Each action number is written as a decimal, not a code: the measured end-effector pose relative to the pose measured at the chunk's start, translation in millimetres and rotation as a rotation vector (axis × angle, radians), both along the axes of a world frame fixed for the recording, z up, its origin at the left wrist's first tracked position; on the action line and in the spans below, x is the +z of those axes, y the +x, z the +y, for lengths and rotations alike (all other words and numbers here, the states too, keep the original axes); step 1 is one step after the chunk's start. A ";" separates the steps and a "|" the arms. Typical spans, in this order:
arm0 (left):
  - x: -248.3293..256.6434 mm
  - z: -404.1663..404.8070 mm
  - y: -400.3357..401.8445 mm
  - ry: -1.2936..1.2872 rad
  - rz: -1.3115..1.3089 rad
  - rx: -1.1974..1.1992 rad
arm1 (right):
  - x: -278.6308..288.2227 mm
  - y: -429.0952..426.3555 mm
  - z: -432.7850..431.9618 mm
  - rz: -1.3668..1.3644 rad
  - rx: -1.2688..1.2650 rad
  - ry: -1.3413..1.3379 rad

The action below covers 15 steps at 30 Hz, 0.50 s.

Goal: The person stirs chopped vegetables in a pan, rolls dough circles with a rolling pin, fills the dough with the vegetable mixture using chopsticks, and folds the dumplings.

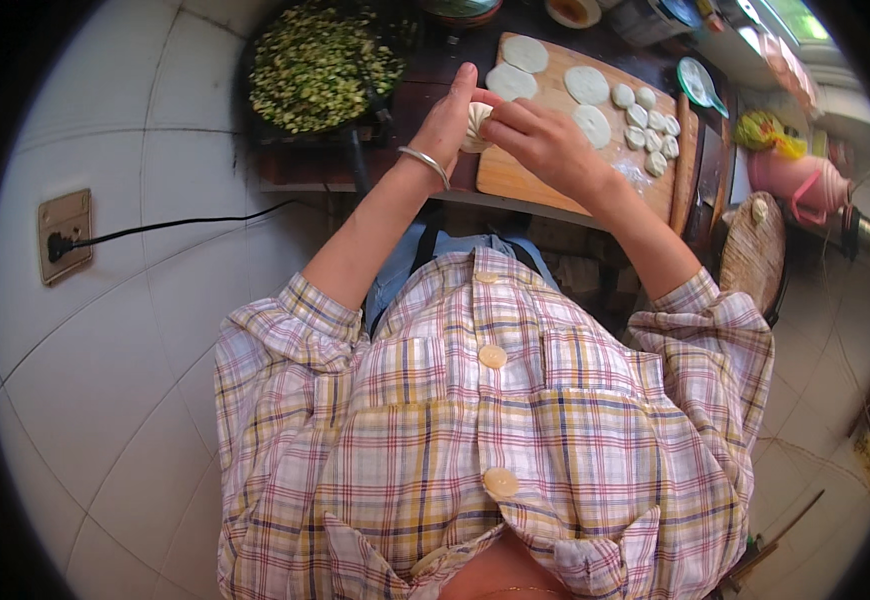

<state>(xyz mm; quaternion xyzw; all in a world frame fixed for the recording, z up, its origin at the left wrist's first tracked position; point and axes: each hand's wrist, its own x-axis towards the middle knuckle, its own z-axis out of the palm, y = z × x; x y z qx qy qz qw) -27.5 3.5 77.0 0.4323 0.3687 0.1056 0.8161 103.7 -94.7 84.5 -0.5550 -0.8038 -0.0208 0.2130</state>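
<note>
A pleated dough bun [476, 129] rests in my left hand [446, 120], which cups it from the side and below. The fingers of my right hand [547, 139] pinch the bun's edge, where its folds gather. Both hands are above the front left part of a wooden board [513, 180]. Several rolled dough rounds [586, 85] lie flat on the board behind my hands. To their right sits a cluster of small dough pieces [652, 141], with loose flour [632, 177] in front of them. My fingers partly hide the bun.
A wide pan of chopped green filling [322, 67] stands at the left. Along the board's right edge lie a rolling pin [682, 165] and a cleaver [708, 169]. Farther right are a round wooden chopping block [754, 247] and a pink thermos [795, 184]. A black cord [187, 220] runs to a wall socket.
</note>
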 end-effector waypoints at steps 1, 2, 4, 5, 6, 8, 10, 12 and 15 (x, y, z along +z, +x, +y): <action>0.5 -6.3 10.9 -0.021 0.017 -0.045 | 3.0 10.9 -7.4 0.053 0.001 0.042; -1.4 -10.5 22.4 -0.022 0.020 -0.065 | 7.5 21.5 -16.1 0.106 0.001 0.085; 0.4 -19.4 48.4 -0.082 0.001 -0.226 | 16.1 31.8 -36.3 0.239 -0.132 0.095; 1.7 -29.8 61.4 -0.064 -0.021 -0.220 | 13.1 40.7 -49.0 0.405 -0.228 0.007; 4.2 -39.1 74.9 -0.062 -0.021 -0.243 | 10.3 50.6 -61.4 0.574 -0.326 -0.078; 6.9 -56.4 100.5 -0.162 -0.116 -0.046 | 6.7 69.2 -84.6 0.710 -0.416 -0.065; -6.4 -76.6 124.2 -0.169 -0.098 0.024 | 0.3 84.7 -107.2 0.977 -0.553 -0.047; -30.5 -99.4 143.1 -0.144 -0.144 0.018 | -10.3 93.9 -127.3 1.045 -0.608 -0.046; -49.1 -132.3 165.4 -0.197 -0.102 -0.148 | -34.7 111.9 -156.6 1.235 -0.655 -0.225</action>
